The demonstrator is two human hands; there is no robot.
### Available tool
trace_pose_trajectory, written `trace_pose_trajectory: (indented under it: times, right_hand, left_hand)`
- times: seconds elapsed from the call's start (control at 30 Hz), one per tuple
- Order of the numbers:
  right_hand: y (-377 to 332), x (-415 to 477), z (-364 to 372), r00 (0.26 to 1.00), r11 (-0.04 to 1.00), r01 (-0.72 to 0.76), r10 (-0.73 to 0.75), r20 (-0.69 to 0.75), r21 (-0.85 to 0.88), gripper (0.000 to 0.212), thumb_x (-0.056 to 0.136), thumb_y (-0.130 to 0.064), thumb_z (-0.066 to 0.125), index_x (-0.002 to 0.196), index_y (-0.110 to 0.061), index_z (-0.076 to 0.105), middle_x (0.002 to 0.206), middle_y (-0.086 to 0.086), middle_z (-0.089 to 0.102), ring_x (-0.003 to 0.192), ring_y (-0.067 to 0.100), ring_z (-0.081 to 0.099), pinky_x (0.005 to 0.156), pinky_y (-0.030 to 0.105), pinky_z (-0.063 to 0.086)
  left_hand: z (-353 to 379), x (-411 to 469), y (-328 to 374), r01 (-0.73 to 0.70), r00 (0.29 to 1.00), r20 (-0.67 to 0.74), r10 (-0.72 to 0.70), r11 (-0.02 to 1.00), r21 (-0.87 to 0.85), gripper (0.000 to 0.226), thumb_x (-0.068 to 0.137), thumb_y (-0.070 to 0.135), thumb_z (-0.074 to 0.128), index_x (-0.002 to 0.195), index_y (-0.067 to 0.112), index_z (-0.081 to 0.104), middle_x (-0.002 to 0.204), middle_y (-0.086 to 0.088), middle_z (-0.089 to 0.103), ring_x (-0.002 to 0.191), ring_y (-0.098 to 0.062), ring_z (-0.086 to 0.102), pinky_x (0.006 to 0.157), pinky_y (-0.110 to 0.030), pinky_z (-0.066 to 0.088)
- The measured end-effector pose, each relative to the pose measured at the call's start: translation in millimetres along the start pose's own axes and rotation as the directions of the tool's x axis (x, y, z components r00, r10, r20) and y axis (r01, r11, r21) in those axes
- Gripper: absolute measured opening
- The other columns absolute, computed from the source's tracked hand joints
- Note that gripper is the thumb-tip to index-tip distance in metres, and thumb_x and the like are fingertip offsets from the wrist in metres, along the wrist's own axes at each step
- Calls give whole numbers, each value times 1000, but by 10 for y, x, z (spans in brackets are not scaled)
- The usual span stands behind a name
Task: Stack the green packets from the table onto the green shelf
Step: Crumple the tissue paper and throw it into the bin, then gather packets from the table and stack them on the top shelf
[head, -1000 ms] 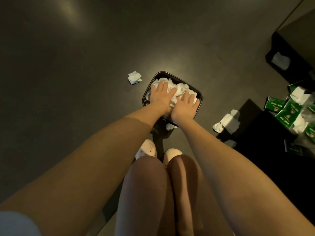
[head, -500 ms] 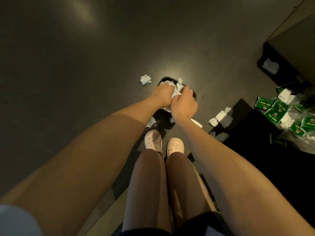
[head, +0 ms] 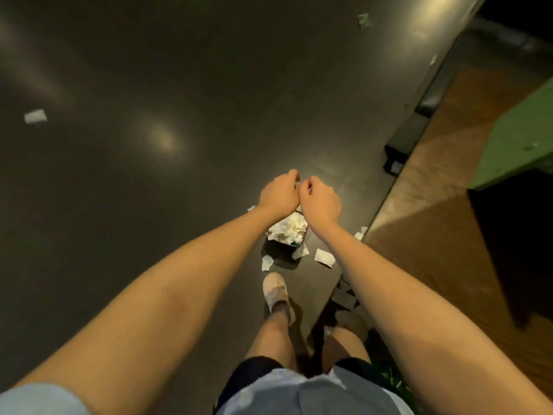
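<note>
no legible txt anywhere, paper scraps (head: 324,258) + bin (head: 279,251) show no readable print, all too blurry

The fingertips of the left hand (head: 279,193) and the right hand (head: 320,202) are curled under and hidden behind the knuckles, so whether anything is pinched cannot be told. The far rim of the black bin (head: 279,250) and part of the crumpled white paper (head: 288,229) in it are covered by both wrists. The green shelf (head: 520,139) is cut off by the right edge. The right foot is hidden behind the right arm (head: 389,280). A green scrap (head: 363,20) and a white scrap (head: 35,116) on the floor (head: 179,85) are too blurred to be identified.
</note>
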State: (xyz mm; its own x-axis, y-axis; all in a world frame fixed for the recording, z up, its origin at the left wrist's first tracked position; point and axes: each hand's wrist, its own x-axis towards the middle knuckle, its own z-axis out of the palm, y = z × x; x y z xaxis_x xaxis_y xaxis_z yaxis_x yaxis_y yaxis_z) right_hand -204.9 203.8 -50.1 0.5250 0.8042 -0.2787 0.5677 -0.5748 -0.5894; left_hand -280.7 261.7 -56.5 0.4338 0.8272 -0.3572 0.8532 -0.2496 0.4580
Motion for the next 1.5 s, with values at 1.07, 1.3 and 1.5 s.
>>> trace_pose_trajectory:
  times: [1.07, 1.3, 1.5]
  right_hand:
    - [5337, -2413, -4276, 523, 591, -435, 780, -343, 680, 20, 95, -20, 43, 84, -15, 58, 86, 10, 63, 82, 30, 59, 73, 35, 46]
    - [6362, -2590, -4988, 474, 590, -487, 798, -373, 644, 18, 97, -16, 41, 100, -14, 59, 83, 7, 59, 58, 22, 49, 54, 30, 35]
    - [6945, -2529, -5653, 488, 647, -491, 759, -430, 584, 21, 95, -9, 42, 110, -12, 57, 84, 3, 55, 48, 14, 40, 45, 24, 29]
  left_hand:
    - [3192, -2165, 5866, -587, 677, 453, 579, 797, -142, 28, 89, 20, 54, 112, 8, 63, 115, -12, 65, 108, -28, 60, 89, -34, 48]
    - [3958, -2209, 6862, -491, 734, 436, 521, 850, -190, 16, 89, 19, 54, 101, 11, 62, 112, -14, 66, 106, -31, 60, 86, -32, 46]
    - [4325, -2042, 7693, -482, 779, 342, 525, 851, -208, 32, 88, 21, 56, 117, 9, 61, 118, -15, 64, 108, -31, 60, 89, -35, 48]
